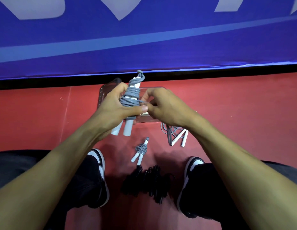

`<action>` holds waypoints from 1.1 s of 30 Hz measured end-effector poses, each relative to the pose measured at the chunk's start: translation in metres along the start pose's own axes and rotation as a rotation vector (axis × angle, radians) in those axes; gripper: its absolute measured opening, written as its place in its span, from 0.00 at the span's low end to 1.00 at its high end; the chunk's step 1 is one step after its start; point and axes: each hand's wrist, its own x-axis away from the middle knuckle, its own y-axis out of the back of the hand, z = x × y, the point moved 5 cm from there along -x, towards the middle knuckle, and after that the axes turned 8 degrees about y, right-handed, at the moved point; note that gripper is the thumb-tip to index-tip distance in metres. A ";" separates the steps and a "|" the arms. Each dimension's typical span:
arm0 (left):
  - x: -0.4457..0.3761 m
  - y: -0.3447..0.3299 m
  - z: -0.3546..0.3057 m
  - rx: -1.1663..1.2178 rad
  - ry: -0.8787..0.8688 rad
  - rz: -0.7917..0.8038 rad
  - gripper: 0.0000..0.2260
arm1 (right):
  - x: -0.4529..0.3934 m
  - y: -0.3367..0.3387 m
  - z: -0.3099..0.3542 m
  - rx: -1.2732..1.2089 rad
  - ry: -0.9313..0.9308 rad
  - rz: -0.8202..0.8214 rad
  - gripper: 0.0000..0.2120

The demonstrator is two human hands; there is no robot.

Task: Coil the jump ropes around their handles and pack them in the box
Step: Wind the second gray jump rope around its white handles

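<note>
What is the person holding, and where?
The left hand grips a grey jump rope round its coiled white handles; the right hand pinches its loose cord end.

The left hand (114, 105) holds a grey jump rope (130, 98) wound around its white handles (123, 129). The right hand (162, 105) pinches the rope's end.

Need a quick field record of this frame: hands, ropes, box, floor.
left hand: left hand grips the grey jump rope coiled round two white handles, held upright
right hand: right hand pinches the grey cord's end at the coil
coiled on floor: small grey-and-white coiled rope between the shoes
uncoiled: loose grey rope with white handles, right of it
black: black rope pile, nearest the person
box: clear plastic box, behind the hands, contents hidden
floor: red mat
</note>
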 end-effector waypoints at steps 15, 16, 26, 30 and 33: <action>-0.001 -0.006 0.006 0.231 0.176 0.152 0.23 | -0.001 0.000 -0.006 0.029 -0.020 0.029 0.05; -0.001 -0.005 0.006 0.194 0.164 0.141 0.22 | -0.001 0.000 -0.006 0.030 -0.025 0.033 0.05; 0.002 -0.001 0.006 0.039 0.130 0.107 0.25 | -0.002 -0.002 -0.008 0.021 -0.105 0.064 0.08; 0.000 0.004 0.004 -0.015 0.089 0.035 0.20 | 0.001 0.001 -0.010 0.001 -0.153 0.058 0.06; 0.000 0.003 0.004 -0.010 0.100 0.001 0.22 | 0.001 0.003 -0.008 -0.004 -0.159 0.049 0.08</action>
